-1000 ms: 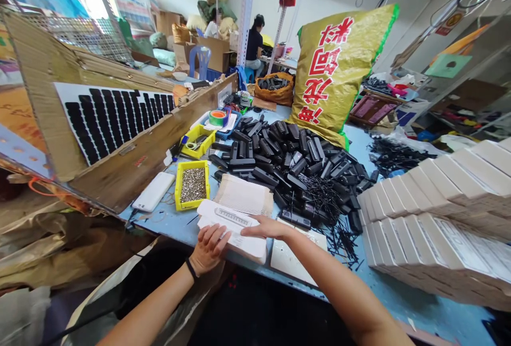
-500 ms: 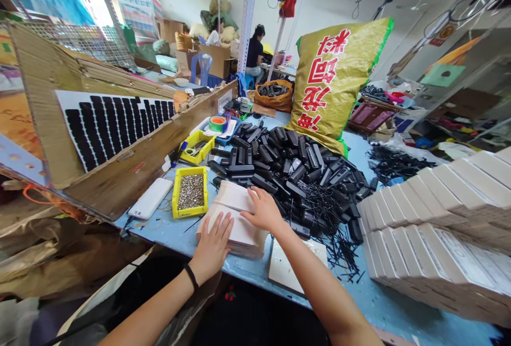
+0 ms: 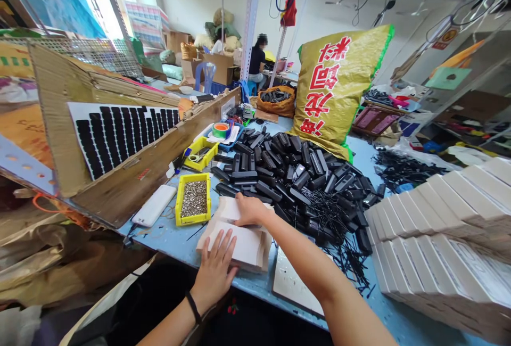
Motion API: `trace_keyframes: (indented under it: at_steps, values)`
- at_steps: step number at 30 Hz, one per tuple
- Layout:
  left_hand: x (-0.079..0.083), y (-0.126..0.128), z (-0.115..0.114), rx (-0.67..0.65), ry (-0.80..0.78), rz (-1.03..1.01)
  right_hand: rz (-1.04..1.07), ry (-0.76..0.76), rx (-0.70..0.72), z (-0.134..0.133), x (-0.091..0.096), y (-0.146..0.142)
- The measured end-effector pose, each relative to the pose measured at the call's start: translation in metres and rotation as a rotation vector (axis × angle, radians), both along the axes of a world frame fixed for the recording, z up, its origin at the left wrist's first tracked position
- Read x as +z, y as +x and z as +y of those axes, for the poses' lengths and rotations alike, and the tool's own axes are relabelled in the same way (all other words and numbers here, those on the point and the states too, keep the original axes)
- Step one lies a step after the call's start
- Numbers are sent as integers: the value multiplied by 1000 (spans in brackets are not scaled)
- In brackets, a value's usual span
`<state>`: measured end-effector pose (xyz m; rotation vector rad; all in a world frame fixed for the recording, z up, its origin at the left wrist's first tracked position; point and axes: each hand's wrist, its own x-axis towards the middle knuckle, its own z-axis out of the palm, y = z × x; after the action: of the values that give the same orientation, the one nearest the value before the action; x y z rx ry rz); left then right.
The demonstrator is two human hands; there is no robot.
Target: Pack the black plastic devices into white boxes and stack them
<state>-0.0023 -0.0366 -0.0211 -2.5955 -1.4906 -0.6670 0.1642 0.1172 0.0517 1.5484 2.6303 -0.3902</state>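
A stack of flat, unfolded pale cardboard boxes (image 3: 233, 242) lies at the table's front edge, its right-hand layers slightly out of line. My left hand (image 3: 217, 255), a black band on its wrist, rests flat on the near part with fingers stretched. Across the far part reaches my right hand (image 3: 251, 212), its fingers bent and thumb tucked against the top flat cardboard box; the fingertips are partly hidden. Just left of the stack stands a yellow tray (image 3: 179, 218) of small metal pieces (image 3: 194, 198). Behind it is a heap of black plastic casings (image 3: 279, 165).
White boxes (image 3: 419, 261) stand in rows at the right. A pale board (image 3: 293, 282) lies near the front edge, beside thin black rods (image 3: 351, 261). A white phone-like device (image 3: 154, 206) lies left. A gold sack (image 3: 327, 85) stands behind; people (image 3: 256, 61) sit farther back.
My right hand has shifted left over the stack, and its fingers have drawn in. The stack's right-hand layers look more spread. My left hand stays flat on the near part; the camera view has shifted slightly.
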Motion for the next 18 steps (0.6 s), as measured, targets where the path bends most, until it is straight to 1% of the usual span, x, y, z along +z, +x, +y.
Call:
trace_keyframes:
  at_steps: [2, 4, 6, 8, 10, 11, 13, 14, 16, 17, 18]
  values:
    - [-4, 1, -5, 18, 14, -16, 27, -112, 4, 11, 3, 2]
    - [-6, 2, -4, 21, 19, -31, 69, -240, -8, 28, 8, 4]
    - [-6, 4, 2, 12, 8, -31, 106, -356, -14, 47, 15, 4]
    - [-3, 6, 14, 4, -24, -6, 91, -401, 6, 62, 22, 3]
    - [3, 7, 27, 3, -70, 23, 33, -374, 34, 67, 27, 1]
    - [7, 7, 32, 3, -94, 32, 8, -363, 37, 64, 27, 1]
    - [12, 6, 40, -3, -131, 37, -19, -330, -3, 48, 21, 3]
    - [14, 5, 41, -10, -137, 38, -6, -276, -44, 37, 15, 4]
    - [14, 3, 38, -29, -124, 43, 36, -92, -108, 15, -2, 9]
    - [12, 2, 34, -36, -104, 46, 57, 9, -98, 8, -10, 12]
    - [10, 1, 30, -38, -80, 47, 76, 85, -54, 4, -17, 16]
